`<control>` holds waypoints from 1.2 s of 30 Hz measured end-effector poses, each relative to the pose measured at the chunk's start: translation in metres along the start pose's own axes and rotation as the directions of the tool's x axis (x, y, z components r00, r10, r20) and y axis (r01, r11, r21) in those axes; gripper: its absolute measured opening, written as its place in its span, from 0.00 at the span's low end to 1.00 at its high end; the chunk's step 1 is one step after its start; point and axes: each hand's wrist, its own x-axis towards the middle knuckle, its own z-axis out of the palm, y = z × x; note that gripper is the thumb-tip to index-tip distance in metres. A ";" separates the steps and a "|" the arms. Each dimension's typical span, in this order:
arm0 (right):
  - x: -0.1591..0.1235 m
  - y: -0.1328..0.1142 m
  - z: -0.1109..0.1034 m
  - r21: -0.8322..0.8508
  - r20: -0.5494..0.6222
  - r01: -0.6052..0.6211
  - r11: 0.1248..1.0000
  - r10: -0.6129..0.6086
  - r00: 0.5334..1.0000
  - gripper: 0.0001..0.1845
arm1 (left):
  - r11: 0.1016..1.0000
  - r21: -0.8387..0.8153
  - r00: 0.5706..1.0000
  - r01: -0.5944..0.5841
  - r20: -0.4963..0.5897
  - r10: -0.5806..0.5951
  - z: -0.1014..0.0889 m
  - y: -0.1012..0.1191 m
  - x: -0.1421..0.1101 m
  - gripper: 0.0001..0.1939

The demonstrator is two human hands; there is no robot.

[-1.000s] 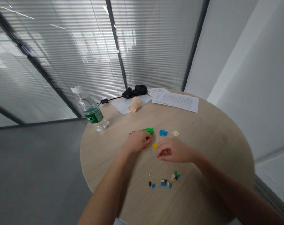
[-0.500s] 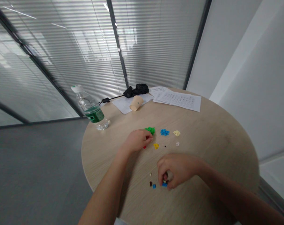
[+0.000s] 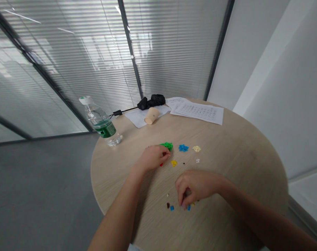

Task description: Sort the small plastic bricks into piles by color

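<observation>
Blinds: pale grey slatted blinds point(image 3: 100, 52) are crossed by dark frame bars, and a plain white wall point(image 3: 284, 90) is seen at the right.
Worktop: small coloured pieces are laid out on a round, light wood-grained worktop point(image 3: 242, 157).
Far edge: a black folded cloth bundle with a cord point(image 3: 157, 100), a tan cup point(image 3: 151, 115) and white printed paper sheets point(image 3: 197, 112) are set along it; the cup is partly backed by paper.
Bottle: a clear plastic bottle with a green label and white cap point(image 3: 104, 127) is stood near the left edge.
Sorted piles: bright green pieces point(image 3: 168, 145), blue pieces point(image 3: 183, 148) and cream pieces point(image 3: 196, 149) are lined up from left to right; nearer, yellow pieces point(image 3: 174, 163), one tiny dark piece point(image 3: 184, 163) and small white pieces point(image 3: 197, 160) are placed.
Left hand: the left hand point(image 3: 153, 156) is laid just beside the green pile, fingers curled over red pieces point(image 3: 161, 165), which are mostly hidden; whether anything is gripped cannot be told.
Right hand: the right hand point(image 3: 196, 184) is lowered over the nearer mixed pieces, thumb and forefinger brought close together; whether a piece is pinched cannot be told.
Loose pieces: a small cream piece point(image 3: 168, 195), a dark brown piece point(image 3: 168, 205) and a small blue piece point(image 3: 172, 208) are left uncovered beside the right hand; another blue piece point(image 3: 189, 208) is seen under it, partly hidden.
</observation>
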 end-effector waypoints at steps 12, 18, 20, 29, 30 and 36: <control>-0.008 0.011 -0.025 -0.133 -0.552 -0.233 0.963 0.123 0.824 0.07 | 1.000 0.006 1.000 -0.003 0.004 0.003 -0.001 0.000 0.000 0.12; -0.022 0.052 -0.041 -0.198 -0.855 -0.587 0.785 0.154 0.494 0.04 | 1.000 0.016 1.000 -0.027 0.007 0.027 -0.001 0.001 0.001 0.11; -0.022 0.059 -0.041 -0.181 -0.871 -0.653 0.735 0.189 0.454 0.04 | 0.999 0.021 1.000 -0.026 0.005 0.026 -0.001 0.002 0.001 0.11; -0.010 0.067 -0.039 -0.221 -0.822 -0.722 0.656 0.273 0.500 0.07 | 0.999 0.011 0.999 -0.039 0.002 0.039 0.000 0.003 0.001 0.12; -0.010 0.067 -0.039 -0.233 -0.820 -0.716 0.658 0.262 0.508 0.07 | 0.999 -0.006 0.999 -0.043 0.000 0.043 0.000 0.003 0.001 0.12; -0.005 0.068 -0.039 -0.304 -0.802 -0.686 0.661 0.211 0.559 0.08 | 0.968 -0.212 0.986 -0.136 0.066 0.153 0.001 0.012 0.001 0.08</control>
